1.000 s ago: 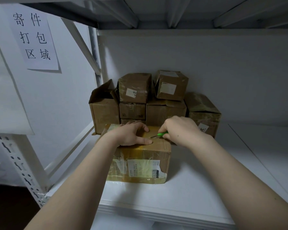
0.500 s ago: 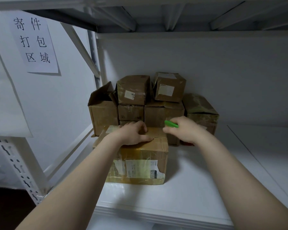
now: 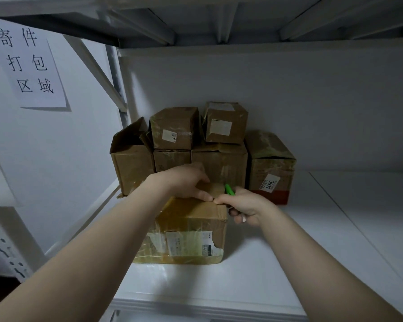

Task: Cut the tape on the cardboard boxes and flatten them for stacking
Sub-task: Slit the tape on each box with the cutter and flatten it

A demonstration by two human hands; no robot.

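Item: front box (image 3: 189, 226), taped, on shelf (image 3: 289, 252), at 6 o'clock of stacked boxes (image 3: 219, 159). Left hand (image 3: 184, 182) curls over its top; right hand (image 3: 247, 206) grips green cutter (image 3: 229, 189) at box's 3 o'clock edge. Hazard: hands touch (blade unseen); a slip likely nicks the left hand.

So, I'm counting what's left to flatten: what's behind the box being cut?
Six cardboard boxes show behind the front box, stacked by the back wall. The left hand gripping that box and the right hand holding the green cutter hide the stack's lower middle.
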